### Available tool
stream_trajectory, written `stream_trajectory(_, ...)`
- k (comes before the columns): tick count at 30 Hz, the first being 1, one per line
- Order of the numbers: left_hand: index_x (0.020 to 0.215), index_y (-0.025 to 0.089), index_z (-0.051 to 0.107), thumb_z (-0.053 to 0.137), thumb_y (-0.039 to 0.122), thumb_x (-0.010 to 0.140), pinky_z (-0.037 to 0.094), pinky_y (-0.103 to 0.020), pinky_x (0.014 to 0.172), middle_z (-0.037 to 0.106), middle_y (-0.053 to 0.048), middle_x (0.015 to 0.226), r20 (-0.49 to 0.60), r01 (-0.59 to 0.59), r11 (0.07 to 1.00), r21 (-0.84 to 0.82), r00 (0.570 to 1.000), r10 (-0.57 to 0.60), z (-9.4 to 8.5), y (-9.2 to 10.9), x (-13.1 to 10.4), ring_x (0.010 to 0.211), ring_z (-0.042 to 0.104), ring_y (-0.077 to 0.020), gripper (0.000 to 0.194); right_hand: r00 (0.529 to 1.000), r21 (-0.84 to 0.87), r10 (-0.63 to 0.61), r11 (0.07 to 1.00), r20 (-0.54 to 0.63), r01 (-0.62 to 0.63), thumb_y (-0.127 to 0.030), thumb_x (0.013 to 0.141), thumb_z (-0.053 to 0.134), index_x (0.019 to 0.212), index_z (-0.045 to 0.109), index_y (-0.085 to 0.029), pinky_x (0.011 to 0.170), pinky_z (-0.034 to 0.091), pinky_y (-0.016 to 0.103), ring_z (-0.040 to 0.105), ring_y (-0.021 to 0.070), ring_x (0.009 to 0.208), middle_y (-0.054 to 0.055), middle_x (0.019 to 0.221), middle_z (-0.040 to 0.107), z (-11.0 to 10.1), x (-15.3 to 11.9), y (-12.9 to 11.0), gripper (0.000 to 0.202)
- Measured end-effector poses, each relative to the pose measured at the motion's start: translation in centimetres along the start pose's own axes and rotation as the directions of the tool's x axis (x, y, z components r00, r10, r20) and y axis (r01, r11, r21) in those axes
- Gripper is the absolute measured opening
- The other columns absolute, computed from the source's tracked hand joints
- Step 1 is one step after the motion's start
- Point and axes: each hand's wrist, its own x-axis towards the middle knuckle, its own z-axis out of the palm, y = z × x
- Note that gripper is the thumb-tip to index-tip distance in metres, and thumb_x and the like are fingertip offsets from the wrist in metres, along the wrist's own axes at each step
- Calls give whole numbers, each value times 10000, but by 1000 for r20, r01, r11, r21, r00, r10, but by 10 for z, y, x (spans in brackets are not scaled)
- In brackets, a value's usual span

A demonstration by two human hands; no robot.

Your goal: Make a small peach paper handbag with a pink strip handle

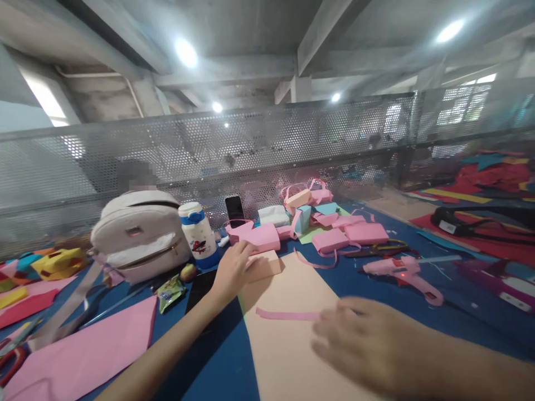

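My left hand (234,267) is closed around the left end of a small peach box (266,267), which rests at the far end of a long peach sheet (288,356). Across that sheet lies a narrow pink strip (286,315). The strip's right end runs to the fingers of my right hand (359,345). That hand is smeared by motion, so whether it grips the strip cannot be made out. Beyond the left hand sits a pink box (261,238). To the right, a pink glue gun (403,272) with a small red light lies on the blue table.
At the back left stand a pale backpack (140,234) and a white-and-blue bottle (199,236). A phone (234,210) leans upright near a perforated metal screen (251,150). Several pink paper pieces (363,234) are heaped behind. Scissors (14,356) and a pink sheet (92,351) lie left.
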Motion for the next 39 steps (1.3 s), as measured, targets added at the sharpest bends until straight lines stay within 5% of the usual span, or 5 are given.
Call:
stream_trajectory(12,1207,161,603,648,324,935,489,-501,970,609,-95,1245,293,244,919,-310,944,-151,11,-11,10,1124,600,-265,320,863,344,453,792,225,-505,-203,722,735,1027,652,-178,615,391,229,607,168,768,7,864,667,28,37,46,317)
stream_trajectory(16,1203,155,598,599,388,963,532,-451,898,636,-91,1185,386,454,727,-516,880,-276,3,-8,12,1035,639,-238,335,865,394,432,771,255,-501,-165,717,713,825,700,-169,580,353,203,591,138,702,-17,748,660,23,40,45,109)
stream_trajectory(23,1077,131,661,535,656,874,552,-321,674,732,-132,1014,710,766,219,-604,642,-290,-6,13,-12,885,713,-264,577,877,472,457,746,148,-469,-187,863,572,854,694,-165,610,383,211,617,149,709,-2,755,686,8,43,44,124)
stream_trajectory(28,1138,155,667,616,618,820,561,-326,684,734,-107,1032,797,828,90,-554,558,-229,-1,29,-25,853,695,-252,564,896,472,444,797,-35,-376,-210,906,555,831,674,-170,660,398,222,591,152,739,14,831,682,3,51,49,146)
stream_trajectory(39,1186,188,661,658,605,810,499,-246,625,668,-104,1137,548,596,475,-648,797,-253,-11,41,-36,972,639,-267,562,896,404,439,833,-66,-378,-174,855,611,790,693,-182,640,377,233,607,163,743,7,794,684,17,50,54,105)
